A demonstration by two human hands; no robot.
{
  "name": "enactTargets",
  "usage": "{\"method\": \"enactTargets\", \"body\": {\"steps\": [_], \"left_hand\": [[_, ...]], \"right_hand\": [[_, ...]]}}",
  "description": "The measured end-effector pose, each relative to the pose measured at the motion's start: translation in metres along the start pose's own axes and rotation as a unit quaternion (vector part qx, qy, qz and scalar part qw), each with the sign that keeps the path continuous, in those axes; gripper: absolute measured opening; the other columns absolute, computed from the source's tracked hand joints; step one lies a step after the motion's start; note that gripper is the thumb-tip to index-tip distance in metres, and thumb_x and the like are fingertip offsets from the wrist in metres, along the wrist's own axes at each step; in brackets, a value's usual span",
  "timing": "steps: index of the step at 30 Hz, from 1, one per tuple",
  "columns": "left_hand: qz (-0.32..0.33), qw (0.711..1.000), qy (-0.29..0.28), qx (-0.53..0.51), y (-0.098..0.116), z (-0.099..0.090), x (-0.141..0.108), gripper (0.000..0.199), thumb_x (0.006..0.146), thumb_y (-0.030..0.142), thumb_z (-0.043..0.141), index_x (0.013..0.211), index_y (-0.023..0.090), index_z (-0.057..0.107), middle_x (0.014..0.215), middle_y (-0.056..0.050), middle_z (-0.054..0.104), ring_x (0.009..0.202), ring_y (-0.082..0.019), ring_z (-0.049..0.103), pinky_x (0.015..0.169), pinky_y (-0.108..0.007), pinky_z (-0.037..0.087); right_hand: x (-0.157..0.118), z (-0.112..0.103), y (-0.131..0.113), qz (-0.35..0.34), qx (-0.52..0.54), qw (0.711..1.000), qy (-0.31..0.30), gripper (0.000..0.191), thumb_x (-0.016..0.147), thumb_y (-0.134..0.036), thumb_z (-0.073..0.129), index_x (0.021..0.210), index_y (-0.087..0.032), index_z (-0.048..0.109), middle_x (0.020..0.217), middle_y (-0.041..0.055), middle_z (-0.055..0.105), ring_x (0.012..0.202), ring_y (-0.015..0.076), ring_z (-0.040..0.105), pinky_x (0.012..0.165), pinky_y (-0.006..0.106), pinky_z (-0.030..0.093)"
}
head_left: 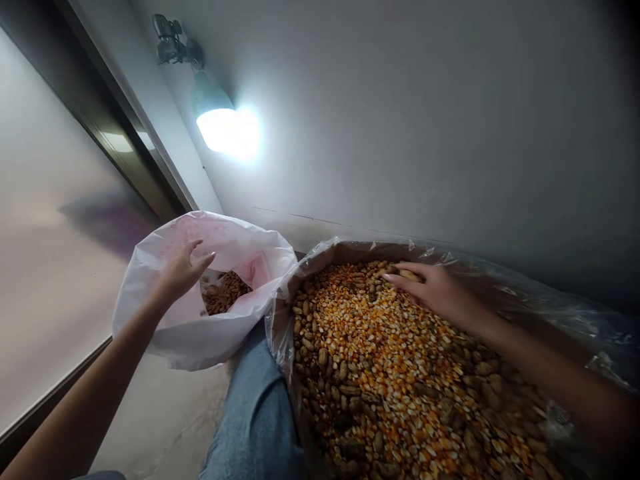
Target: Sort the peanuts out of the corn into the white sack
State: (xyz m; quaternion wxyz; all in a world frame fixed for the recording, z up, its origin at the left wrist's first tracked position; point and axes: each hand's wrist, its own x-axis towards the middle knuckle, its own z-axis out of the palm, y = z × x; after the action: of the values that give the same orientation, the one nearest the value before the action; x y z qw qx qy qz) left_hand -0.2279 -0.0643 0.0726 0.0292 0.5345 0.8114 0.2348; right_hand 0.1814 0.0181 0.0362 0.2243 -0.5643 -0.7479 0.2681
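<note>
A large plastic-lined container (340, 248) on the right holds orange corn kernels (380, 333) mixed with unshelled peanuts (345, 393). Over its back part is my right hand (425, 287), its thumb and fingers round a peanut (410, 275). To the left stands an open white sack (200, 333) with a heap of brown peanuts (227, 293) at its bottom. My left hand (183, 270) is at the sack's mouth, fingers apart, with nothing in it.
A bright lamp (225, 130) is fixed to the grey wall (400, 120) behind. My knee in blue jeans (257, 407) lies between sack and container. A dark-framed pale panel (50, 233) stands at the left.
</note>
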Motion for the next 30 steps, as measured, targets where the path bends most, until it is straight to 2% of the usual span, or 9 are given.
{"method": "enactTargets", "body": {"steps": [3, 6, 10, 13, 15, 19, 22, 26, 30], "left_hand": [[0.048, 0.992, 0.081, -0.084, 0.018, 0.0, -0.014, 0.044, 0.072, 0.044, 0.039, 0.109, 0.02, 0.044, 0.112, -0.007, 0.049, 0.102, -0.021, 0.045, 0.081, -0.032, 0.039], [0.082, 0.975, 0.11, -0.174, 0.043, 0.0, -0.032, 0.033, 0.075, 0.039, 0.039, 0.102, 0.022, 0.046, 0.107, -0.003, 0.051, 0.098, -0.017, 0.047, 0.079, -0.027, 0.041], [0.141, 0.961, 0.094, -0.217, 0.068, 0.005, -0.056, 0.025, 0.076, 0.034, 0.04, 0.096, 0.021, 0.047, 0.1, -0.002, 0.052, 0.094, -0.015, 0.048, 0.077, -0.024, 0.042], [0.207, 0.962, 0.008, -0.181, 0.076, 0.016, -0.069, 0.023, 0.077, 0.032, 0.041, 0.096, 0.021, 0.048, 0.097, -0.003, 0.052, 0.086, -0.013, 0.051, 0.073, -0.023, 0.042], [0.26, 0.955, -0.068, -0.128, 0.082, 0.027, -0.073, 0.025, 0.078, 0.033, 0.04, 0.099, 0.022, 0.048, 0.097, -0.003, 0.052, 0.082, -0.013, 0.052, 0.073, -0.024, 0.042], [0.348, 0.915, -0.199, -0.036, 0.097, 0.064, -0.071, 0.038, 0.078, 0.039, 0.036, 0.113, 0.023, 0.04, 0.11, -0.004, 0.046, 0.093, -0.016, 0.049, 0.081, -0.027, 0.038], [0.371, 0.89, -0.265, 0.023, 0.109, 0.106, -0.064, 0.056, 0.075, 0.044, 0.039, 0.124, 0.018, 0.027, 0.122, -0.01, 0.036, 0.105, -0.02, 0.042, 0.087, -0.029, 0.034], [0.343, 0.894, -0.226, 0.181, 0.124, 0.156, -0.059, 0.049, 0.079, 0.035, 0.032, 0.117, 0.003, 0.036, 0.116, -0.022, 0.039, 0.103, -0.029, 0.042, 0.084, -0.038, 0.034], [0.313, 0.906, -0.168, 0.23, 0.132, 0.172, -0.065, 0.042, 0.081, 0.031, 0.023, 0.102, 0.004, 0.048, 0.098, -0.022, 0.048, 0.087, -0.031, 0.049, 0.07, -0.044, 0.038]], "right_hand": [[0.021, 0.029, -0.091, -0.122, 0.075, 0.986, -0.085, 0.041, 0.07, -0.051, 0.045, 0.092, -0.019, 0.058, 0.062, 0.0019, 0.058, 0.048, 0.0121, 0.05, 0.041, 0.023, 0.036], [0.045, 0.07, -0.161, -0.209, 0.108, 0.96, -0.155, 0.046, 0.075, -0.049, 0.038, 0.109, -0.019, 0.046, 0.099, 0.007, 0.054, 0.072, 0.0147, 0.054, 0.054, 0.024, 0.044], [0.051, 0.096, -0.18, -0.241, 0.081, 0.953, -0.164, 0.068, 0.068, -0.053, 0.046, 0.125, -0.022, 0.026, 0.13, 0.0104, 0.022, 0.103, 0.0271, 0.041, 0.079, 0.038, 0.039], [0.025, 0.077, -0.142, -0.261, 0.068, 0.952, -0.141, 0.051, 0.076, -0.042, 0.041, 0.122, -0.024, 0.029, 0.128, 0.0057, 0.027, 0.111, 0.0228, 0.034, 0.091, 0.035, 0.028], [0.002, 0.055, -0.099, -0.25, 0.032, 0.96, -0.122, 0.04, 0.077, -0.038, 0.04, 0.115, -0.026, 0.038, 0.123, 0.0043, 0.033, 0.108, 0.0209, 0.037, 0.089, 0.034, 0.031], [-0.033, 0.011, 0.0, -0.143, -0.03, 0.986, -0.082, 0.029, 0.076, -0.036, 0.04, 0.102, -0.026, 0.05, 0.113, 0.0044, 0.043, 0.101, 0.0204, 0.044, 0.081, 0.033, 0.038], [-0.043, -0.012, 0.069, -0.042, -0.018, 0.998, 0.04, 0.025, 0.074, -0.036, 0.042, 0.091, -0.021, 0.054, 0.103, 0.0068, 0.05, 0.096, 0.0207, 0.047, 0.078, 0.032, 0.04], [-0.052, -0.029, 0.126, 0.114, 0.021, 0.979, 0.166, 0.025, 0.069, -0.035, 0.044, 0.085, -0.019, 0.055, 0.089, 0.007, 0.057, 0.08, 0.0206, 0.054, 0.071, 0.034, 0.042], [-0.059, -0.031, 0.136, 0.14, 0.07, 0.978, 0.141, 0.024, 0.067, -0.036, 0.045, 0.081, -0.021, 0.057, 0.082, 0.0044, 0.06, 0.074, 0.0184, 0.055, 0.065, 0.029, 0.042]]}}
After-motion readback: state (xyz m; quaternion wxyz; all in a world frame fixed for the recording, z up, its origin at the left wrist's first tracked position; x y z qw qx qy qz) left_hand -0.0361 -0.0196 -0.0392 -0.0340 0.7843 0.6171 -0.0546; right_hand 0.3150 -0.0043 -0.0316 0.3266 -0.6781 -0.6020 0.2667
